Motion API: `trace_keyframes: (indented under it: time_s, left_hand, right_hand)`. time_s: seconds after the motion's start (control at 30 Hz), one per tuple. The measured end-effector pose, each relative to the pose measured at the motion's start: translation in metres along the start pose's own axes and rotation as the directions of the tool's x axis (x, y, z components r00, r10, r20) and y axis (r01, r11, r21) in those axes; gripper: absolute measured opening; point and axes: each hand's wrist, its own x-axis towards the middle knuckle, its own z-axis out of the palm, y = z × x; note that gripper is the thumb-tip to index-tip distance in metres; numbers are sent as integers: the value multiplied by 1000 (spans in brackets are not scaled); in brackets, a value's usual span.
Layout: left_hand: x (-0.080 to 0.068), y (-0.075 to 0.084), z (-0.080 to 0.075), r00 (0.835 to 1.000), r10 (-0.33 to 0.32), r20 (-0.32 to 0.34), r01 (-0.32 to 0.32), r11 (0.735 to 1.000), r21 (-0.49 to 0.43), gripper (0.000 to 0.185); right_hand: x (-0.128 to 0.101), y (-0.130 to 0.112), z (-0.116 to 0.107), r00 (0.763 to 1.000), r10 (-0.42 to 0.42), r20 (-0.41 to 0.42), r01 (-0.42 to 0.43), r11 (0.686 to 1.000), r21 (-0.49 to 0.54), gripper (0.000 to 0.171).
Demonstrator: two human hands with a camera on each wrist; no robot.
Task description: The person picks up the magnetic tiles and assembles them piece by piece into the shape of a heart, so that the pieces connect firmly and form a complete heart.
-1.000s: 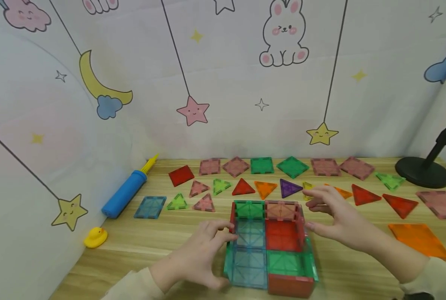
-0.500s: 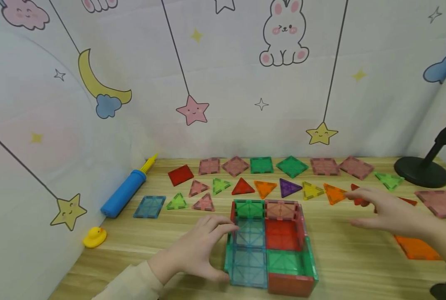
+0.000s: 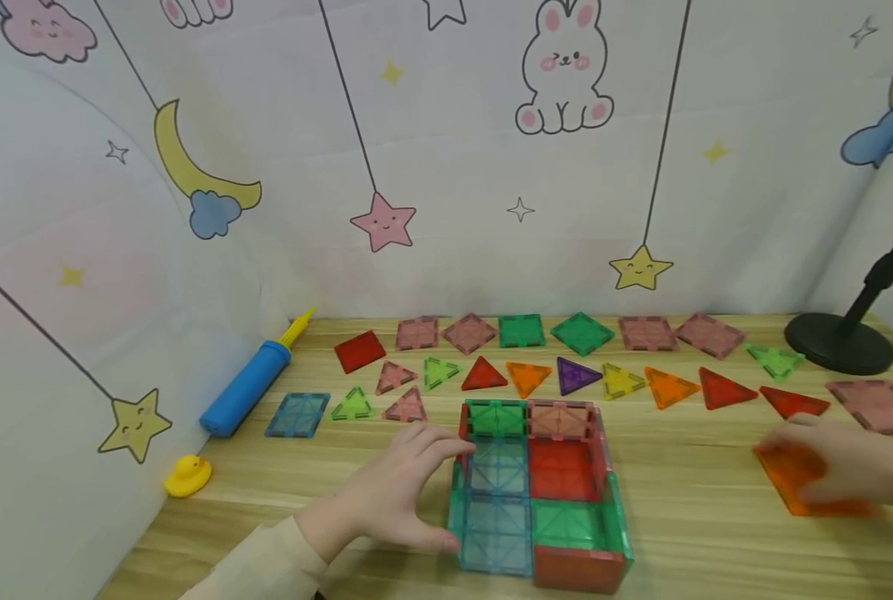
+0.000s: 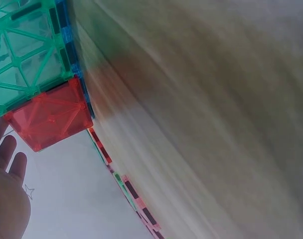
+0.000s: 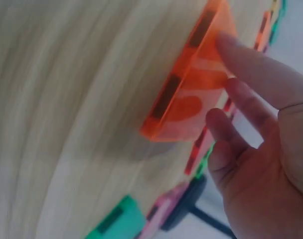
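Note:
An open box of magnetic tiles point(image 3: 577, 571) stands near the table's front edge, with blue, green and red floor squares and low walls. My left hand point(image 3: 416, 496) rests against its left wall, fingers spread and thumb at the near corner. The left wrist view shows a green wall tile point(image 4: 22, 64), a red tile point(image 4: 49, 119) and that hand point(image 4: 7, 199) with straight fingers. Far to the right, my right hand point(image 3: 844, 471) lies on an orange square tile point(image 3: 780, 467). In the blurred right wrist view its fingers point(image 5: 246, 64) lie nearly straight on the orange tile point(image 5: 186, 99).
A row of square tiles point(image 3: 521, 331) lies along the back, with triangles point(image 3: 577, 375) in front. A blue square tile point(image 3: 298, 414), blue pump point(image 3: 247, 385) and yellow duck point(image 3: 188, 475) lie at the left. A black stand base point(image 3: 840, 342) and pink square point(image 3: 877, 406) are at the right.
My right hand has left the box's right wall and swept right, down onto the orange square tile. My left hand has stayed at the box's left side.

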Motion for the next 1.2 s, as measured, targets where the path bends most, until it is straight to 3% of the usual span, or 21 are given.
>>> trace_keyframes:
  time_s: [0.1, 0.23, 0.4, 0.53, 0.77, 0.87, 1.03, 1.2]
  left_hand:
    - [1, 0, 0, 1000, 5, -1, -5, 1000, 2, 86]
    - [3, -1, 0, 1000, 7, 5, -7, 1000, -10, 87]
    - [3, -2, 1, 1000, -6, 3, 6, 1000, -11, 87]
    - [3, -2, 1, 1000, 8, -9, -8, 1000, -2, 85]
    - [4, -4, -4, 996, 38, -75, -42, 998, -49, 79]
    - [6, -6, -5, 994, 24, -106, -32, 997, -69, 78]
    - [14, -9, -7, 990, -13, -144, -6, 991, -133, 75]
    - [27, -3, -14, 981, -116, -157, 68, 956, -284, 80]
  right_hand:
    - [8, -17, 4, 999, -34, 15, 33, 996, 84, 49]
    - [14, -34, 6, 992, -125, -5, 125, 985, 117, 50]
    - [18, -38, 8, 982, -186, -29, 188, 979, 75, 54]
    - [20, -43, 13, 960, -259, -103, 260, 966, -6, 59]
    - [20, -54, 14, 980, -172, -103, 170, 985, -27, 76]
    - [25, -65, 11, 980, -167, -109, 171, 985, 34, 70]
    - [25, -83, -6, 958, -136, -251, 182, 969, 168, 40]
    - [17, -114, -29, 931, -61, -359, 169, 946, 278, 40]
